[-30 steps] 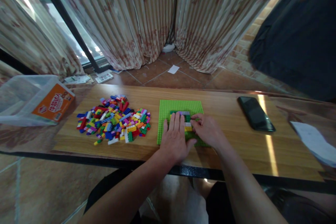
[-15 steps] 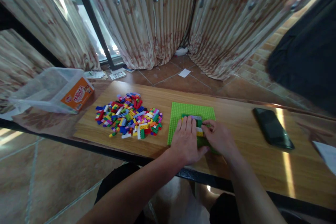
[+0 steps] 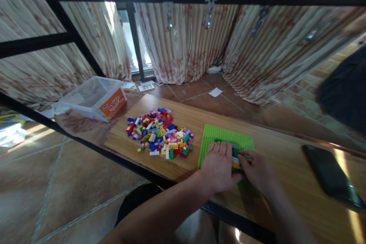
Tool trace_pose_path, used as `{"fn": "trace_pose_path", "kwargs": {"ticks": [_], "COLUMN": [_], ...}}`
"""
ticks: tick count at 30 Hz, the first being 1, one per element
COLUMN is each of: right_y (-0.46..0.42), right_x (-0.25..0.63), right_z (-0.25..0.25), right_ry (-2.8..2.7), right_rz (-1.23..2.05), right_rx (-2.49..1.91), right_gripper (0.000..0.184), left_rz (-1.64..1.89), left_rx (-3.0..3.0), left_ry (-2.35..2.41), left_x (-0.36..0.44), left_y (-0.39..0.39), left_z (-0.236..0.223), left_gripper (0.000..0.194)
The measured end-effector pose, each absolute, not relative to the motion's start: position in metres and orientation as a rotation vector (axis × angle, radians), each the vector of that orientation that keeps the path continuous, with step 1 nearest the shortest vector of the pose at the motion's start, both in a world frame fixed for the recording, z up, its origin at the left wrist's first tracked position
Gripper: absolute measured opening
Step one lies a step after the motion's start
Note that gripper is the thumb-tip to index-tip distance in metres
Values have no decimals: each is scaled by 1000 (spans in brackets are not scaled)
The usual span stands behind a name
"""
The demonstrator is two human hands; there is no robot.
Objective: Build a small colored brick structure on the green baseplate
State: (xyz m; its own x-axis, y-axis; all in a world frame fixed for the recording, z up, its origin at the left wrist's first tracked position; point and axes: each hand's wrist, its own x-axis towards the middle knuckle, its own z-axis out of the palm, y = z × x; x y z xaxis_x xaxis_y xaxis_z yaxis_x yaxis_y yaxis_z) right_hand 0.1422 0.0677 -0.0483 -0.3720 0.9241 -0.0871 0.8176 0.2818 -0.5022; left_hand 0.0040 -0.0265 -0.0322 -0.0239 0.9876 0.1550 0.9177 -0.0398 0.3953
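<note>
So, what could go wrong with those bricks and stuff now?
The left hand lies over small coloured plastic bricks on the flat green studded baseplate, so it might push one crooked.
Swinging wide, the right hand could knock the shiny black rectangular phone beyond it.
The loose multicoloured brick heap lies uncontained on the brown wooden tabletop, so a bump might scatter it.

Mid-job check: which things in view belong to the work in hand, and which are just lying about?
In the work:
green baseplate
bricks on it, partly covered by the left hand, with the right hand at their edge
pile of loose bricks, likely the supply

Lying about:
dark phone
white paper on the floor
clear bin, though possibly the bricks' container
</note>
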Motion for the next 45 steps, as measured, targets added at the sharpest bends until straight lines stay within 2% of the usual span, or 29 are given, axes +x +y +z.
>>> {"fn": "trace_pose_path", "kwargs": {"ticks": [14,21,26,29,45], "right_y": [71,68,67,66,65], "right_x": [143,138,138,139,139], "right_z": [-52,-45,-46,-47,-49], "right_ry": [-2314,-2321,-2364,-2382,-2427], "right_rz": [504,600,565,547,494], "right_rx": [-1579,-1571,-1567,-1544,-1530], "right_gripper": [38,43,40,38,39], "left_rz": [768,785,542,462,464], "left_rx": [2062,1995,2028,2043,2049], "left_ry": [2018,2118,2152,2163,2146], "left_x": [-6,-2,-2,-2,-3], "left_y": [-23,-23,-24,-24,-25], "left_z": [-42,-41,-50,-52,-50], "left_gripper": [60,65,75,73,77]}}
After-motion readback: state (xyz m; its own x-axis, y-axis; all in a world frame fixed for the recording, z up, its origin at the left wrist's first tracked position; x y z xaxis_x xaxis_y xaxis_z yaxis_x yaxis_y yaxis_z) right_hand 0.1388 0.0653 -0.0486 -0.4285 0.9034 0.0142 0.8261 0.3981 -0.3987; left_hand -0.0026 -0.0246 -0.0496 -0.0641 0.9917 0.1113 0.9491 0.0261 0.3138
